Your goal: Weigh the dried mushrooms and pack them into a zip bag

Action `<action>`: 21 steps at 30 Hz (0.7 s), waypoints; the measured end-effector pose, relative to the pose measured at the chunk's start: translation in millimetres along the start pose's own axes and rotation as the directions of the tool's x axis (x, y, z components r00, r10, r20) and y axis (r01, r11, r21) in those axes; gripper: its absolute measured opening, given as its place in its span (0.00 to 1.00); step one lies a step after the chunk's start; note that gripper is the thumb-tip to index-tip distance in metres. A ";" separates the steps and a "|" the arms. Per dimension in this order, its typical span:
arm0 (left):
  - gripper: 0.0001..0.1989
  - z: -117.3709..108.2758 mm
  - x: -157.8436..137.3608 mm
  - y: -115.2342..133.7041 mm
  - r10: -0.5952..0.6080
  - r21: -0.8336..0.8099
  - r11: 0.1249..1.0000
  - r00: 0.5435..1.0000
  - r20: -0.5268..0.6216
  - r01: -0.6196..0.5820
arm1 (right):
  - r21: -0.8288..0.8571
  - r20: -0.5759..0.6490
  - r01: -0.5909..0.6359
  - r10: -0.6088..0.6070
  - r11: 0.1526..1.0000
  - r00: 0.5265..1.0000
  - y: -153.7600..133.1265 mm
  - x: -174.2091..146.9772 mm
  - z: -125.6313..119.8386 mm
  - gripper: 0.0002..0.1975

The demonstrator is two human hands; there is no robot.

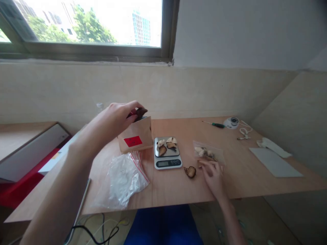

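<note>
My left hand is raised over the open top of a brown paper bag with a red label, pinching a dark dried mushroom piece. A small digital kitchen scale stands right of the bag with a few dried mushroom pieces on its metal plate. My right hand lies flat on the table, fingers on the near edge of a clear zip bag holding more pieces. One loose mushroom piece lies on the table just left of that hand.
A pile of empty clear zip bags lies at the front left. At the back right are a green screwdriver, a round white tape measure, a grey sheet and white cloth. A red and white box sits left of the wooden table.
</note>
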State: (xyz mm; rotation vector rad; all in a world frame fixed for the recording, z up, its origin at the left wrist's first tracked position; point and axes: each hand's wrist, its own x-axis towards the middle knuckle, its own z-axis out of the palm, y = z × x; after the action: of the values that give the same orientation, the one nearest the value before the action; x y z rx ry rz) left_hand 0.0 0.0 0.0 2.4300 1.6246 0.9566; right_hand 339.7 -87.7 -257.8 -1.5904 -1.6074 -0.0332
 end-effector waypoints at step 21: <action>0.12 150.3 -111.8 17.6 -0.096 -0.603 0.781 0.986 0.139 0.161 | 0.680 0.440 -0.582 0.386 0.446 0.811 -106.5 34.9 43.3 0.21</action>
State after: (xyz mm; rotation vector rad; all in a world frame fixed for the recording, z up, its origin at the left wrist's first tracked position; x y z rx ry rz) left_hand 65.4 -61.7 -165.2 1.8609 1.1723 1.1007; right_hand 234.4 -55.6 -209.8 -1.2536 -0.9678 1.0912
